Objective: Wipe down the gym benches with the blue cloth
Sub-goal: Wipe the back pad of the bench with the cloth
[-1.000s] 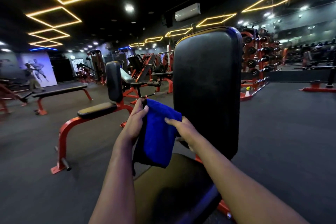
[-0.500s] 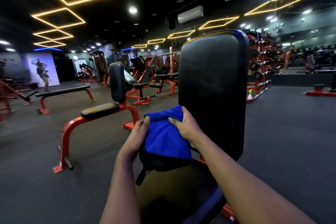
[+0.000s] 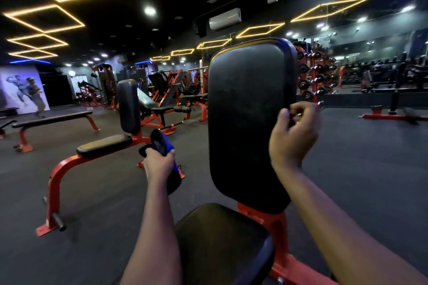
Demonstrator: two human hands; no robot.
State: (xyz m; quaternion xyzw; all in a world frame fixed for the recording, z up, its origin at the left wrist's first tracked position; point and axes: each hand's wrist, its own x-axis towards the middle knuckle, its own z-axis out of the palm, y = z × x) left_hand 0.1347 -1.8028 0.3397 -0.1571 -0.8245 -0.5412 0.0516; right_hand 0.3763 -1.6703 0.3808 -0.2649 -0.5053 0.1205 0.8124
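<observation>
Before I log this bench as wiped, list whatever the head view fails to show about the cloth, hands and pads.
1. The blue cloth: head view, bunched in the left hand; fingers and shadow hide most of it.
2. The right hand: head view, fingertips blurred; pinching something or touching the backrest, cannot tell.
3. The seat: head view, front cut off by the bottom edge.
4. Dirt on backrest or seat: too dim to see.

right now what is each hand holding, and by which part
The left hand grips the blue cloth around its bunched middle. Whether the right hand holds anything cannot be told.
</observation>
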